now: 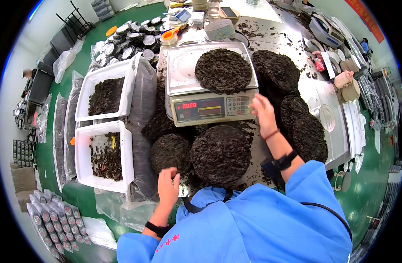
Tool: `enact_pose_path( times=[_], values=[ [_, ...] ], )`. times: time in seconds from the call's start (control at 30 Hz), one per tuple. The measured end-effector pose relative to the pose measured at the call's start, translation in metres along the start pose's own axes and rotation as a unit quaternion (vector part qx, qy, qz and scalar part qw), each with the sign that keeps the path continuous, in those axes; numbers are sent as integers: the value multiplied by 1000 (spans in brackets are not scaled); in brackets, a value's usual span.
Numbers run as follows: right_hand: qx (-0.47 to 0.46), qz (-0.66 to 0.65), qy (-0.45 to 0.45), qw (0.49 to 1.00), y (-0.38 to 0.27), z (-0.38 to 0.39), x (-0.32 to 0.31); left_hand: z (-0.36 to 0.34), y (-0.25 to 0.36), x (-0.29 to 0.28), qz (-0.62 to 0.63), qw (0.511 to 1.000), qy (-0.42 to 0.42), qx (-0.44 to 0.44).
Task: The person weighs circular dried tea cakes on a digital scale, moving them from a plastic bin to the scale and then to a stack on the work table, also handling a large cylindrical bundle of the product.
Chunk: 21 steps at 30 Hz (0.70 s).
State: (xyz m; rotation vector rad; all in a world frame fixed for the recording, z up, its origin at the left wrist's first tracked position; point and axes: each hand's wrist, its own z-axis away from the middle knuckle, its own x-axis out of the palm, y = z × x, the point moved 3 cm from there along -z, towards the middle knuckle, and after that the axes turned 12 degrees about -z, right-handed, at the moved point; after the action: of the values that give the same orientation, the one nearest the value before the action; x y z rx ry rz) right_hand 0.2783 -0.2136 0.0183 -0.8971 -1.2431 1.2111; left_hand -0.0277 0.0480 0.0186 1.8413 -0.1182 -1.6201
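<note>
A round cake of dark dried seaweed [223, 71] lies on the white pan of a digital scale [212, 108], overhanging the pan's front edge. My right hand [263, 111] is beside the scale's keypad, its fingers curled and nothing visible in them; contact with a key cannot be made out. My left hand [168, 186] is at the near edge of a smaller dark cake [170, 153], fingers bent loosely, thumb apart, holding nothing visible. To its right, in front of the scale, lies a larger cake [220, 154]. More cakes [276, 70] overlap along the scale's right side.
Left of the scale, two white tubs [81, 100] [127, 171] hold loose dark flakes. Wrapped round packs [126, 41] are heaped behind them. Tape, a phone [228, 12] and a bowl [219, 30] stand at the table's far end. A clear round container [326, 117] is at the right.
</note>
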Motion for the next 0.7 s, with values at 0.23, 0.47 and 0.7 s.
enact_pose_path(
  times=[0.23, 0.47, 0.7],
  values=[
    [-32, 283, -136, 949, 38, 83, -33, -55, 50, 44, -21, 998, -57, 29],
    [-142, 357, -143, 912, 13, 116, -17, -51, 77, 46, -80, 992, 0, 101],
    [46, 7, -179, 983, -8, 112, -8, -51, 54, 34, 147, 987, -54, -28]
  ],
)
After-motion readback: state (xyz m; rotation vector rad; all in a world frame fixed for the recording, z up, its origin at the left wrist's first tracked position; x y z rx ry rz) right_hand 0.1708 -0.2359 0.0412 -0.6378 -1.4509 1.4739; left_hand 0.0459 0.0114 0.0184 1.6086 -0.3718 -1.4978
